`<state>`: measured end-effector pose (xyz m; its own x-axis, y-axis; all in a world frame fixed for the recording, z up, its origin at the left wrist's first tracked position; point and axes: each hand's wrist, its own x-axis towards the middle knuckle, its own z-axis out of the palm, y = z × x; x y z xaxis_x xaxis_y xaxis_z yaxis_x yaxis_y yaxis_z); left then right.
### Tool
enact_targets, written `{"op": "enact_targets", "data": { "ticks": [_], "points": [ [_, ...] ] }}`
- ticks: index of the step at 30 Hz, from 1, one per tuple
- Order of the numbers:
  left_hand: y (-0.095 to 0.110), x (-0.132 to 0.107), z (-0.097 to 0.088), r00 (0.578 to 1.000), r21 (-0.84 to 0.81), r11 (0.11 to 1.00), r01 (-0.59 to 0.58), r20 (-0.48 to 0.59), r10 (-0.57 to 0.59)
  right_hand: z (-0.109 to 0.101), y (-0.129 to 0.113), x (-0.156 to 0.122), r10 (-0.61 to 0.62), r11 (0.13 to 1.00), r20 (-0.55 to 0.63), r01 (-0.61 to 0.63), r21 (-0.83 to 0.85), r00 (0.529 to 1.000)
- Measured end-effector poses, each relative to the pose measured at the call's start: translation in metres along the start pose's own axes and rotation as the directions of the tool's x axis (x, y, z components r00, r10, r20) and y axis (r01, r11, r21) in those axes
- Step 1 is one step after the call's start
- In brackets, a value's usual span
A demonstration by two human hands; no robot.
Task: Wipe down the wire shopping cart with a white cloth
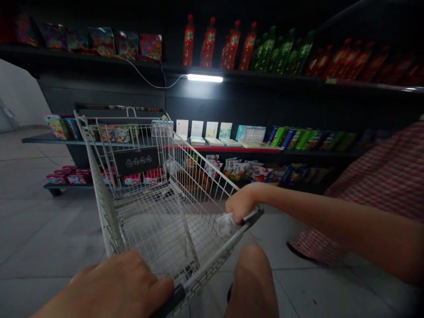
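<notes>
A white wire shopping cart (139, 207) stands in front of me on the tiled floor, its basket bare. My left hand (122, 287) is wrapped over the near end of the cart's handle bar (205, 271) at the bottom left. My right hand (241, 203) grips the far end of the same bar, fingers curled round it, with something small and whitish (227, 225) pressed under the fingers. My bare knee (251, 282) shows below the bar.
Dark store shelves (265, 79) run across ahead: red and green bottles (232, 44) on top, snack bags (99, 39) top left, boxes and packets (232, 132) on lower shelves. A lit strip lamp (204, 78) hangs under the top shelf. Red checked cloth (380, 176) fills the right.
</notes>
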<state>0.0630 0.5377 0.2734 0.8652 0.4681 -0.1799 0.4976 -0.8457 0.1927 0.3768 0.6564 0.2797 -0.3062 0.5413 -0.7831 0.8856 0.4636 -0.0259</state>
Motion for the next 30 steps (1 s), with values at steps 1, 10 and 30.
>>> {"op": "enact_targets", "data": {
  "ticks": [1,10,30],
  "points": [
    [-0.001,0.000,-0.002,1.000,0.003,1.000,-0.022,0.004,0.022,0.000,-0.001,0.001,0.015,1.000,0.015,-0.015,-0.010,1.000],
    [-0.012,0.003,-0.023,0.992,0.038,0.991,-0.127,0.010,0.127,0.016,-0.001,-0.004,-0.024,1.000,0.008,0.024,0.014,1.000],
    [-0.029,0.012,-0.023,0.972,-0.054,0.970,-0.235,-0.034,0.234,0.030,-0.026,-0.015,-0.086,0.923,0.160,0.018,0.384,0.983]
  ]
}}
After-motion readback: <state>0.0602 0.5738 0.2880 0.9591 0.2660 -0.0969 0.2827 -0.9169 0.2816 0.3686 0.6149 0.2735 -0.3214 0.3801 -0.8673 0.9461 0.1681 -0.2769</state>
